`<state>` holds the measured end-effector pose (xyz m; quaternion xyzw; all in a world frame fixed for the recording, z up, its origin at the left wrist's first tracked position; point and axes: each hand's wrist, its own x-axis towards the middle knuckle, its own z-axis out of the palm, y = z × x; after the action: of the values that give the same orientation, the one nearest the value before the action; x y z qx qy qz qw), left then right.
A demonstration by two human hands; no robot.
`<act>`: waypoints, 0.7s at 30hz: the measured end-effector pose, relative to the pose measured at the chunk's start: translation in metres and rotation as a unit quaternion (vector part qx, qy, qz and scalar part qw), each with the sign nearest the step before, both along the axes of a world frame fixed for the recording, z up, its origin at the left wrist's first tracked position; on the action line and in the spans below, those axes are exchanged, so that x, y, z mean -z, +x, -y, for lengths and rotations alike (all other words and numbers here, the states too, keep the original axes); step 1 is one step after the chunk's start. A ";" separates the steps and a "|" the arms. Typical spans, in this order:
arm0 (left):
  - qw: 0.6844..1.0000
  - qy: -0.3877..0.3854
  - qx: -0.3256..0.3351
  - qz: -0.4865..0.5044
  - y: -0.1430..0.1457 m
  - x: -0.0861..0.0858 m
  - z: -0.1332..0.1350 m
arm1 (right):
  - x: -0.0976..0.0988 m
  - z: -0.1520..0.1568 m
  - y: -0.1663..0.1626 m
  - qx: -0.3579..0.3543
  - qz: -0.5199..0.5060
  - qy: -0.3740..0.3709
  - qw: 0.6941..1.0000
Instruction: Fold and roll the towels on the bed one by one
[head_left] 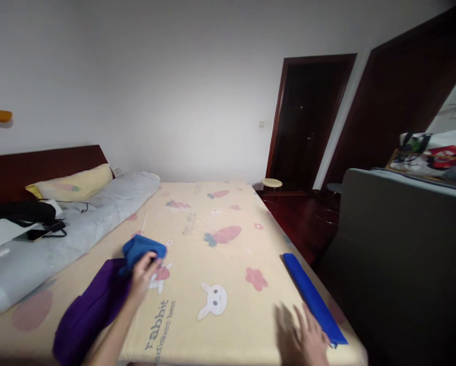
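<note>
My left hand (pixel 147 270) is closed on a crumpled blue cloth (pixel 141 250), raised a little over the left part of the bed. Just below it lies a dark purple cloth (pixel 92 305), partly hidden behind my left forearm. My right hand (pixel 310 336) is at the near right of the bed with its fingers spread and nothing in them. Right beside those fingers is a long, narrow, flat blue bundle (pixel 313 297), lying along the bed's right edge. Whether my fingertips touch it I cannot tell.
A yellow sheet (pixel 228 264) printed with rabbits and carrots covers the bed. Along the left run a rolled grey quilt (pixel 94 223), a phone (pixel 36 235) and a yellow pillow (pixel 79 184). A stool (pixel 271 183) stands beyond; a grey panel (pixel 399 264) rises at right.
</note>
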<state>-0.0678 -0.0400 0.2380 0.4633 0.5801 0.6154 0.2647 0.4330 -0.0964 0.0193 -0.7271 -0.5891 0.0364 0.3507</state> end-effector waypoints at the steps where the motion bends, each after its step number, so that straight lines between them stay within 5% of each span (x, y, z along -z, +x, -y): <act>1: 0.997 -0.024 0.068 -0.028 0.031 0.021 0.009 | -0.009 -0.001 -0.025 -0.061 -0.067 -0.011 0.996; 5: 0.956 -0.157 0.246 -0.019 0.152 0.118 0.053 | -0.029 0.002 -0.124 -0.239 -0.344 -0.117 0.900; 9: 0.932 -0.234 0.277 0.004 0.216 0.188 0.084 | -0.019 0.010 -0.170 -0.231 -0.414 -0.119 0.872; 14: 0.924 -0.293 0.231 0.083 0.210 0.216 0.089 | 0.000 0.024 -0.166 -0.232 -0.399 -0.141 0.876; 21: 0.940 -0.273 0.156 0.133 0.200 0.218 0.086 | -0.016 0.045 -0.162 -0.316 -0.310 -0.188 0.877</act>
<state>0.1322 -0.1256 0.0202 0.3718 0.6062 0.4400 0.5484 0.2714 -0.1412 0.0353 -0.5055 -0.6308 0.4789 0.3423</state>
